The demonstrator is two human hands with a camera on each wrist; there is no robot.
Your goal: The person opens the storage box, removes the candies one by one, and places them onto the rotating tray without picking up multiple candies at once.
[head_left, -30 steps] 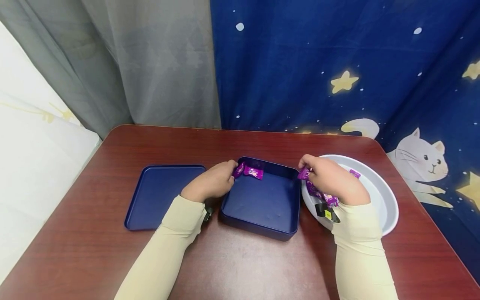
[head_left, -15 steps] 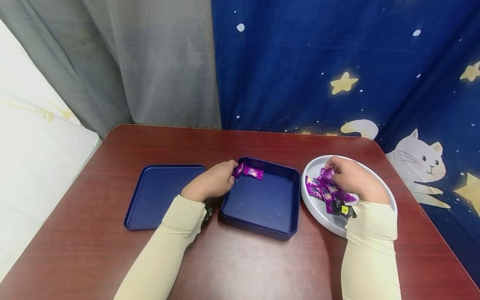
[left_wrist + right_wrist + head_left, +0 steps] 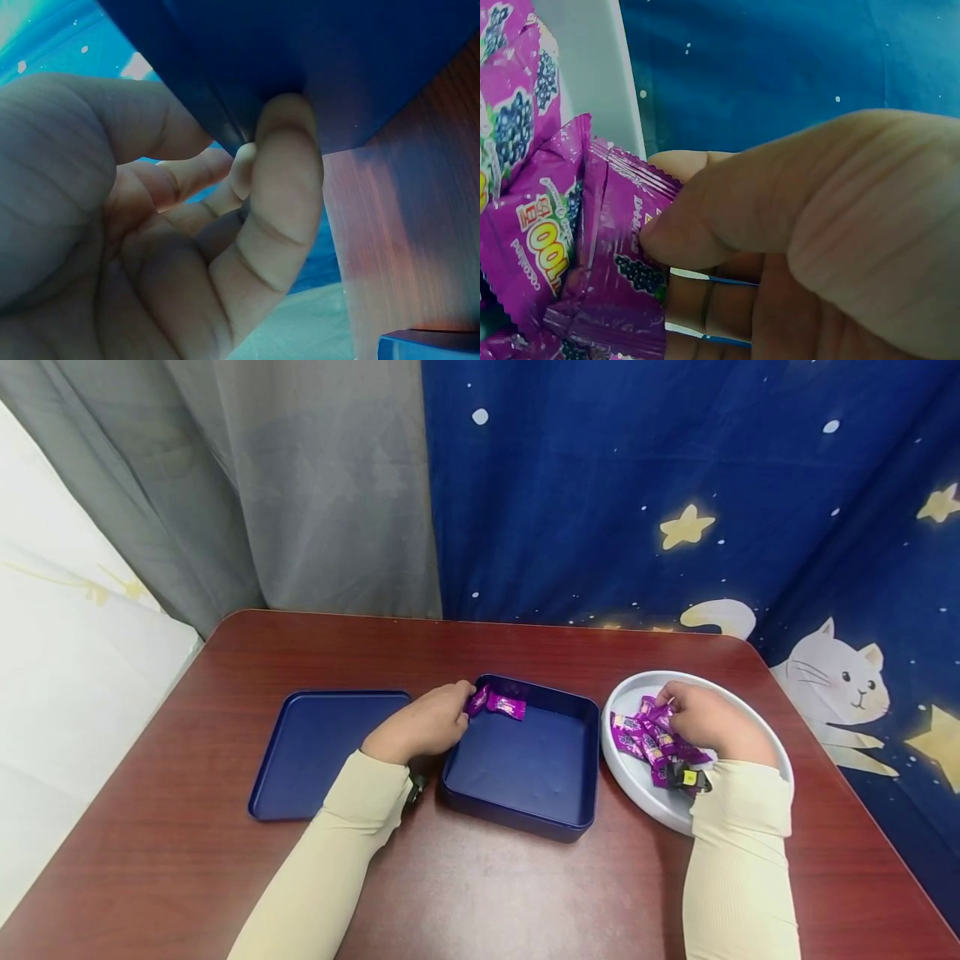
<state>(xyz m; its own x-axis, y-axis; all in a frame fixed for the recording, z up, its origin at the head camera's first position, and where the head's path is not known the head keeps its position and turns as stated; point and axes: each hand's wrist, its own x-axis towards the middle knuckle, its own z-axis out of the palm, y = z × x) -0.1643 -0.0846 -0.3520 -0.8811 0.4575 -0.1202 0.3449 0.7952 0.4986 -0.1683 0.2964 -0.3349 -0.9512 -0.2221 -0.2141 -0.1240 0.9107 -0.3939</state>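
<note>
My left hand (image 3: 422, 722) grips the back left corner of a dark blue rectangular box (image 3: 517, 814). The left wrist view shows thumb and fingers on both sides of the box wall (image 3: 337, 60). Inside, two purple-wrapped candies lie along the back left, one (image 3: 507, 706) in full view and another (image 3: 477, 700) partly behind my fingertips. Over a white round plate (image 3: 768, 752), my right hand (image 3: 708, 720) pinches a grape candy (image 3: 626, 247), thumb on its wrapper and fingers behind. Several more candies (image 3: 633, 739) are heaped on the plate beside it.
A flat dark blue lid (image 3: 322, 752) lies to the left of the box on the reddish-brown table (image 3: 480, 902). The plate stands close against the box's right side. Grey (image 3: 330, 485) and starry blue curtains (image 3: 570, 485) hang behind the table.
My right hand has moved right, from the plate's left rim with a candy at its fingers, to the heap on the plate. The left hand and the box stay in place.
</note>
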